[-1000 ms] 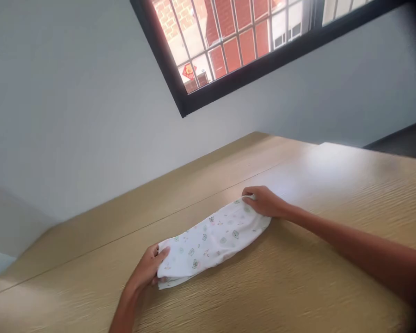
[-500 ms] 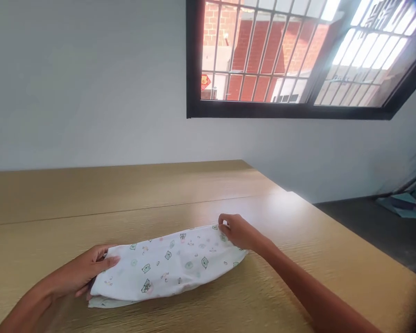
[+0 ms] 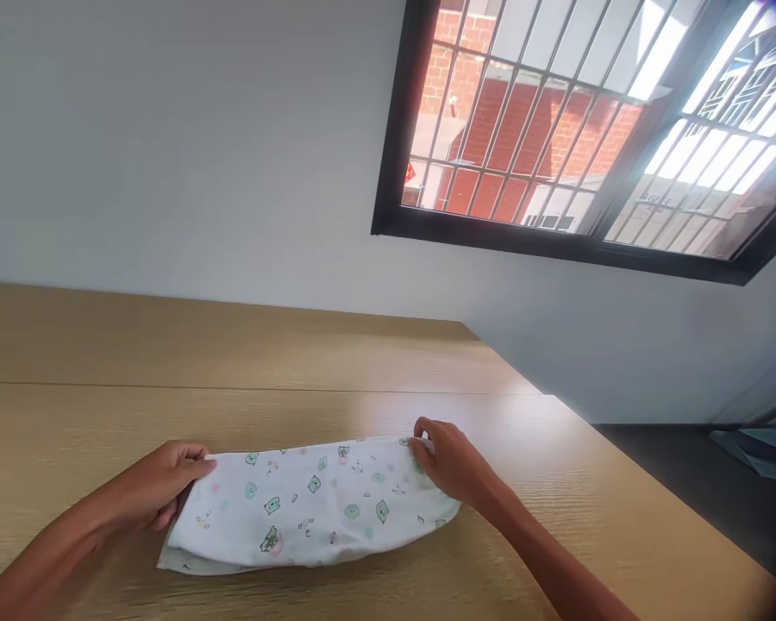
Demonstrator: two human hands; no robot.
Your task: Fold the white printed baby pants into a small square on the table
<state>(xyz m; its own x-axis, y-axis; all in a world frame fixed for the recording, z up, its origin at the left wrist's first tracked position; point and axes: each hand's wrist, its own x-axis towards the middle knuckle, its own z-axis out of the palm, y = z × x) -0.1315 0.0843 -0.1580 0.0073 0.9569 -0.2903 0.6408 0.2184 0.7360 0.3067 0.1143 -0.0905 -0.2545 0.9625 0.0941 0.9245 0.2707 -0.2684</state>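
A folded white cloth [image 3: 316,504] printed with small green bears lies lengthwise on the wooden table [image 3: 246,418]. Its layers show at the lower left, where the under layer sticks out a little. My left hand [image 3: 165,483] pinches the cloth's upper left corner, thumb on top and fingers beneath. At the upper right corner, my right hand [image 3: 443,457] grips the edge between thumb and fingers. The top edge runs nearly straight between both hands, while the right end is rounded.
Behind the table stands a pale wall [image 3: 200,155] with a dark-framed, barred window [image 3: 523,129] at upper right. The table's right edge drops to a dark floor [image 3: 660,457], where some bluish flat items [image 3: 756,453] lie. A seam crosses the tabletop.
The camera view has tilted. My left hand has shifted up to the cloth's top left corner, and the top edge looks straighter. My right hand keeps its hold on the right corner.
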